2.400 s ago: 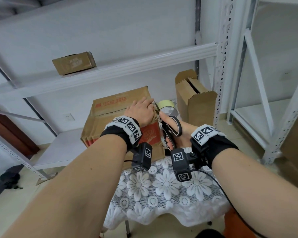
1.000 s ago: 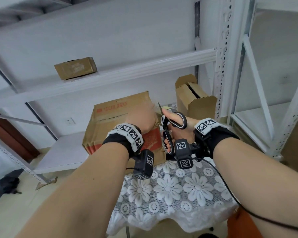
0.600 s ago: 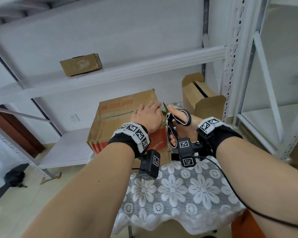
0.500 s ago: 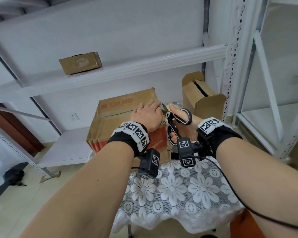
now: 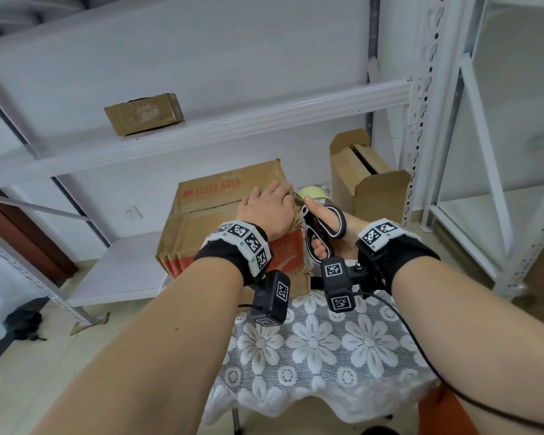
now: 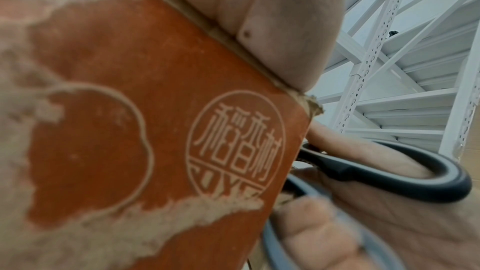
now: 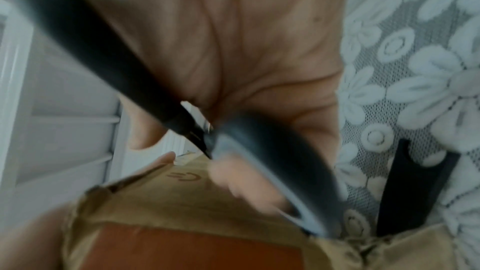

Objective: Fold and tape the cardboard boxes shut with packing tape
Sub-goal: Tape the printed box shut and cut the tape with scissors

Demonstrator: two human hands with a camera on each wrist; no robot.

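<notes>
A worn cardboard box (image 5: 214, 215) with red print (image 6: 135, 110) stands on the lace-covered table (image 5: 321, 346). My left hand (image 5: 269, 210) lies flat on the box's top right corner, fingers straight, pressing it down. My right hand (image 5: 324, 229) grips black scissors (image 5: 325, 227) by the loops (image 6: 389, 174), thumb through the upper one, right beside that corner. The blades point toward the box edge and are mostly hidden. A pale yellow tape roll (image 5: 313, 193) sits just behind the hands. In the right wrist view the scissor handles (image 7: 182, 110) are blurred above the box (image 7: 182, 223).
An open-topped smaller box (image 5: 368, 180) stands on the table's far right. Another small box (image 5: 143, 113) rests on a white shelf (image 5: 233, 124). White metal racking (image 5: 433, 120) rises at the right. A low white shelf (image 5: 120, 268) lies to the left.
The left hand stayed pressed on the box corner. The right hand with the scissors shifted slightly, and the tape roll behind them has come back into sight.
</notes>
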